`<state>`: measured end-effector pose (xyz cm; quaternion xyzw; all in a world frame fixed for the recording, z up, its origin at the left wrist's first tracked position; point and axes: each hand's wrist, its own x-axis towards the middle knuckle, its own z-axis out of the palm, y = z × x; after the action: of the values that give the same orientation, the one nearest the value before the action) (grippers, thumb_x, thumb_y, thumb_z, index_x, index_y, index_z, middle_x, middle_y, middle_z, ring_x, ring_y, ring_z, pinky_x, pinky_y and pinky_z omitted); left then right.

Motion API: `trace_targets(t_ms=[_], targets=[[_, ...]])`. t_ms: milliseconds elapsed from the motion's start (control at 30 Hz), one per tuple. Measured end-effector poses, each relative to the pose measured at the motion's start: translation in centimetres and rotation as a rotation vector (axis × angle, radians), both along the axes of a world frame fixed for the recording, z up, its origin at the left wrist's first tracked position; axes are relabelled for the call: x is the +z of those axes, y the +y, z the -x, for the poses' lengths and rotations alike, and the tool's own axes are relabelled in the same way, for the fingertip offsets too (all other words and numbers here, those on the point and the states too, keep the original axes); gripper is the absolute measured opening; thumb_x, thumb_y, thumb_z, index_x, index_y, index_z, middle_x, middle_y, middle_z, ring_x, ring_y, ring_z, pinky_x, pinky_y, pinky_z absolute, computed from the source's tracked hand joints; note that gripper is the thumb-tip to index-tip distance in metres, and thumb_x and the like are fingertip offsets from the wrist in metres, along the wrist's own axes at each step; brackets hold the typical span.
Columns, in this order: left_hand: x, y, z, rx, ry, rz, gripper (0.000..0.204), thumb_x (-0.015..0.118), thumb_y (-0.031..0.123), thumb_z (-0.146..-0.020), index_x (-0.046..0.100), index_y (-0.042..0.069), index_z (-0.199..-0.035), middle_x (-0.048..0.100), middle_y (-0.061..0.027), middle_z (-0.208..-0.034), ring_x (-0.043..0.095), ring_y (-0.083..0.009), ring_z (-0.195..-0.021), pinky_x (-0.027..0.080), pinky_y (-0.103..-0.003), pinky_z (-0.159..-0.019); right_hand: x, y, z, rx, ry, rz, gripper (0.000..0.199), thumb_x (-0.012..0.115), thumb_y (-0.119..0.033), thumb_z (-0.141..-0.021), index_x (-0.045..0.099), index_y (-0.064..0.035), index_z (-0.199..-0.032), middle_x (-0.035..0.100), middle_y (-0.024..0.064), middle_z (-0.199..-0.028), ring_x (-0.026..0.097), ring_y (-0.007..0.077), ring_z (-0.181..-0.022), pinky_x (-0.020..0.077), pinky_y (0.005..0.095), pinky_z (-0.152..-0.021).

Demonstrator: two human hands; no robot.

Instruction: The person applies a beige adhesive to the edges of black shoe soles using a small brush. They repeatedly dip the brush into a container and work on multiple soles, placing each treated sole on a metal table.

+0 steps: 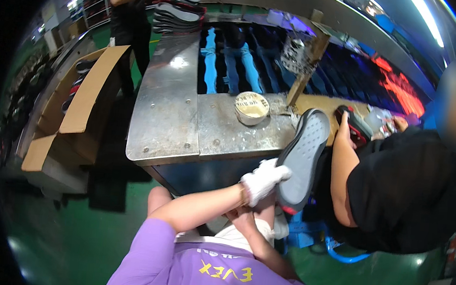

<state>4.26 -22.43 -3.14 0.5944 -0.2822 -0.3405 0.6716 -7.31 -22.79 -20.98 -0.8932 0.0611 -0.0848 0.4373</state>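
My left hand (264, 182), in a white knitted glove, is closed on the edge of a shoe sole (305, 157). The sole has a grey dimpled upper face, a dark rim and a red patch at its near end. It stands tilted beside the metal table's front edge; layered dark edges along it may be more soles beneath. Over my lap, my right hand (239, 219) rests partly behind my left forearm. Its fingers are hidden, so any thing held there does not show.
A round tub (252, 110) sits on the metal table (166, 110), before a conveyor (229, 61) with blue-lit strips. Stacked soles (178, 20) lie at its far left, by a standing person. Right, a black-clad person holds a red-and-black shoe part (358, 129). An open carton (88, 95) stands left.
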Motion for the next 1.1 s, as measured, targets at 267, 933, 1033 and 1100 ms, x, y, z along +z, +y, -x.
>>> trace_targets(t_ms=[267,933,1033,1100], targets=[[2.5,-5.3,-3.3,0.017,0.341,0.064,0.041,0.070,0.034,-0.094,0.061,0.003,-0.120,0.061,-0.0100,-0.104,0.062,-0.0214,-0.095,0.056,-0.038,-0.083,0.1,-0.4,0.0,-0.037,0.096,-0.107,0.029,0.077,-0.026,-0.088,0.072,0.0008,-0.098,0.074,0.0158,-0.082,0.072,0.0241,-0.078,0.0553,0.0380,-0.072],[-22.9,27.4,0.2,0.734,0.857,-0.181,0.017,0.054,0.015,-0.094,0.060,0.008,-0.080,0.060,-0.0046,-0.068,0.060,-0.0181,-0.057,0.052,-0.035,-0.054,-1.2,1.1,-1.8,-0.011,0.166,-0.133,0.017,0.075,-0.013,-0.081,0.068,0.0027,-0.081,0.070,0.0122,-0.068,0.067,0.0171,-0.063,0.0542,0.0320,-0.063],[-22.9,25.5,-0.6,0.555,0.478,-0.517,0.019,0.050,0.009,-0.091,0.062,0.009,-0.076,0.063,-0.0074,-0.072,0.062,-0.0201,-0.062,0.048,-0.037,-0.055,-1.9,0.8,-1.4,-0.063,0.131,-0.277,0.013,0.072,-0.007,-0.082,0.066,0.0049,-0.082,0.069,0.0100,-0.070,0.063,0.0140,-0.064,0.0527,0.0301,-0.061],[-22.1,25.3,-0.3,0.535,0.376,-0.583,0.023,0.051,0.011,-0.091,0.068,0.010,-0.076,0.069,-0.0062,-0.074,0.067,-0.0183,-0.066,0.052,-0.037,-0.057,-2.4,0.5,-1.4,-0.049,0.136,-0.233,0.012,0.071,-0.007,-0.082,0.067,0.0046,-0.083,0.069,0.0097,-0.070,0.063,0.0135,-0.064,0.0528,0.0299,-0.061]])
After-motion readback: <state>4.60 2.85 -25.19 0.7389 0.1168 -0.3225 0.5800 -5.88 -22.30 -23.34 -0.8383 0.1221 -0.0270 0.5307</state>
